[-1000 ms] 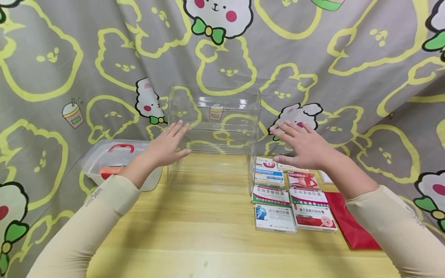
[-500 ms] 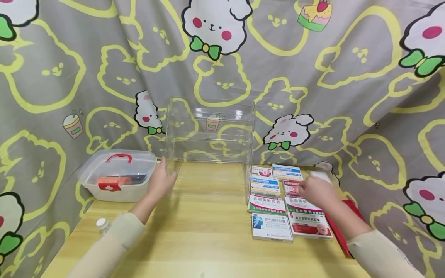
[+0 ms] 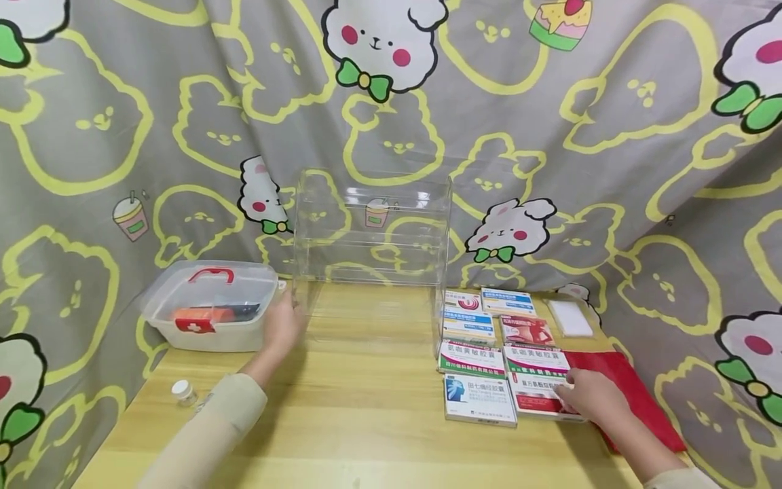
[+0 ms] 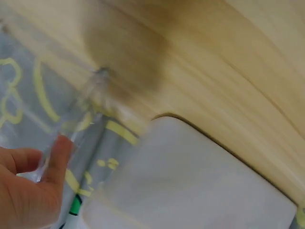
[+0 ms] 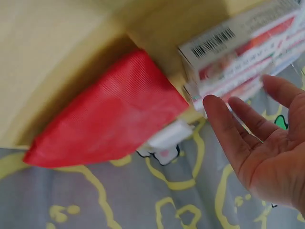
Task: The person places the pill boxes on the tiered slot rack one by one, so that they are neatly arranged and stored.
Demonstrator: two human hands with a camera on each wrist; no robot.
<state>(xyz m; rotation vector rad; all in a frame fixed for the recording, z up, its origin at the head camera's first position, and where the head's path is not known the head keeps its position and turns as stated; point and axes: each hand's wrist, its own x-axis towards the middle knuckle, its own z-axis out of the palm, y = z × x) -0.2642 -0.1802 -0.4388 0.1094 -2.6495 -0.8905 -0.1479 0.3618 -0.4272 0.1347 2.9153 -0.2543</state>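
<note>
My left hand (image 3: 283, 322) is upright between the lidded plastic box (image 3: 210, 343) and the clear plastic rack (image 3: 373, 278). In the left wrist view its thumb and finger (image 4: 59, 155) are extended apart, overlapping the rack's transparent edge. The box has a red cross label and orange and dark things inside. On the right, my right hand (image 3: 601, 397) hovers at the lower right corner of a red and white medicine box (image 3: 537, 404). The right wrist view shows its fingers (image 5: 221, 119) loosely bent beside the stacked boxes (image 5: 209, 52), holding nothing.
Several medicine boxes (image 3: 479, 397) lie in two columns right of the rack. A red pouch (image 3: 641, 401) and a white flat item (image 3: 571, 318) lie beyond them. A small white-capped bottle (image 3: 184, 392) stands near my left sleeve. A patterned curtain (image 3: 391, 102) hangs behind the table.
My hands have lowered from beside the rack's upper part. The left has gone down to the plastic box's side; the right has swept over the medicine boxes toward me. The view has tilted slightly.
</note>
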